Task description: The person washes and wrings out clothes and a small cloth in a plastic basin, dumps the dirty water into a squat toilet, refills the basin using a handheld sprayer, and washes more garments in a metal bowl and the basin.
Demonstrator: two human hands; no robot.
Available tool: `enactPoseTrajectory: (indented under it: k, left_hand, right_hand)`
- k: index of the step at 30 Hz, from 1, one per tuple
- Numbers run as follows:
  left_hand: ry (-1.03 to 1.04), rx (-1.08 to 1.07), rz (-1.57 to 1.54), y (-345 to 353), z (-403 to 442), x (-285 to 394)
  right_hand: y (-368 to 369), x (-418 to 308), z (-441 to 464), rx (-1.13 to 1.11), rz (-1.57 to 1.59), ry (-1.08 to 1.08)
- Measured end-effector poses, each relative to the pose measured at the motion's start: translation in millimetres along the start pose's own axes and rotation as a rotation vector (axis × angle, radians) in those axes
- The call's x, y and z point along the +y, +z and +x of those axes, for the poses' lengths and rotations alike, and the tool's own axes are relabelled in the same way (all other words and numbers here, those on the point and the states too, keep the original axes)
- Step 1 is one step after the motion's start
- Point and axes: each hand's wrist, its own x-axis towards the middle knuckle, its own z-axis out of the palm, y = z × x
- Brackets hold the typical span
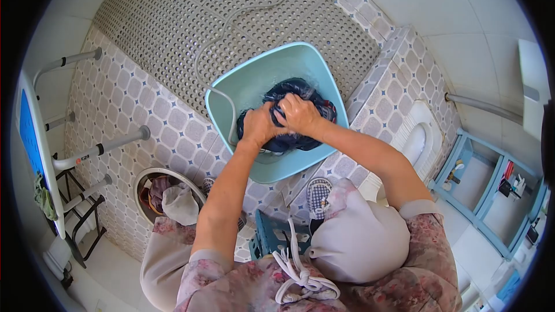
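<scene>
A light blue plastic basin [225, 84] with water in it holds a dark navy wet garment [292, 86]. My left hand [260, 126] is closed on the near left part of the cloth. Close beside it, my right hand [298, 114] has its fingers curled into a bunched fold of the same garment. Both hands are inside the basin and nearly touch. A thin grey hose [217, 36] runs over the rim and down into the water on the left side. The cloth's underside is hidden.
A metal basin [141, 179] with clothes stands at the left. Perforated grey matting [167, 17] covers the far floor. At the right are a squat toilet [417, 138] and a blue shelf rack [485, 196]. A white-legged seat [58, 162] stands far left.
</scene>
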Motion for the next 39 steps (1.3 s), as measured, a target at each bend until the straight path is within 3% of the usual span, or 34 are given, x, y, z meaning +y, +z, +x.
enactPoseTrajectory:
  k: [4, 7, 10, 12, 14, 16, 17, 18, 20, 22, 24, 26, 28, 30, 32, 35, 38, 39]
  left_hand:
    - [-0.054, -0.048, -0.181, 5.4, 42.9, -34.5]
    - [-0.186, 0.047, -0.168, 3.8, 60.9, -49.7]
    - [-0.197, 0.049, -0.777, 16.8, 65.2, -60.5]
    - [-0.348, 0.026, -0.648, 4.2, 51.9, -45.9]
    - [-0.404, 0.087, -0.479, -21.6, 20.2, -4.3]
    - [-0.243, 0.250, -0.959, 5.3, 1.6, -8.9]
    - [-0.239, 0.292, -0.981, 8.4, -9.2, -4.0]
    - [-0.231, 0.317, -1.005, 6.8, -19.9, 3.7]
    - [-0.246, 0.343, -0.962, -10.4, -41.4, 28.8]
    - [-0.141, 0.436, -1.019, -15.1, -51.4, 46.6]
    - [-0.041, 0.472, -1.021, -27.0, -58.9, 57.6]
    - [-0.209, 0.573, -0.890, -51.3, -71.8, 73.5]
    - [-0.076, 0.609, -1.139, -50.8, -66.4, 50.3]
    - [-0.015, 0.686, -1.172, -71.5, -78.2, 81.3]
    - [0.136, 0.724, -1.009, -83.4, -76.1, 78.7]
    - [0.204, 0.747, -0.753, -95.1, -78.0, 81.3]
    - [0.279, 0.638, -0.401, -95.5, -73.5, 66.0]
    - [0.316, 0.595, -0.263, -90.9, -70.5, 57.6]
  right_hand:
    - [18.1, 22.7, 45.8, -0.203, 0.018, 0.140]
    - [19.7, 31.5, 85.0, -0.424, 0.012, 0.262]
    - [3.0, 32.7, 110.0, -0.590, 0.066, 0.413]
    - [-8.0, 36.2, 112.2, -0.573, 0.187, 0.487]
    - [-11.2, 39.1, 101.2, -0.353, 0.388, 0.505]
    - [-34.5, 32.1, 73.3, -0.005, 0.689, 0.564]
    - [-52.4, 25.5, 63.8, 0.114, 0.661, 0.581]
    - [-55.6, 30.0, 46.0, 0.318, 0.409, 0.416]
    - [-64.4, 28.0, 14.3, 0.587, 0.129, 0.384]
    - [-60.5, 17.3, -15.7, 0.436, 0.280, 0.707]
    - [-51.5, 8.1, -32.3, 0.474, 0.293, 0.704]
    - [-51.3, -0.5, -34.0, 0.665, 0.263, 0.557]
    - [-43.1, -4.8, -27.8, 0.680, 0.289, 0.583]
    - [-50.9, -11.6, -16.3, 0.527, 0.705, 0.722]
    - [-61.1, -17.8, -3.3, 0.513, 1.082, 0.793]
    - [-33.2, -23.3, 17.2, 0.808, 1.189, 0.803]
    - [-78.6, -25.4, 16.8, 0.641, 1.693, 0.866]
    - [-77.5, -20.9, 13.4, 0.563, 1.691, 0.917]
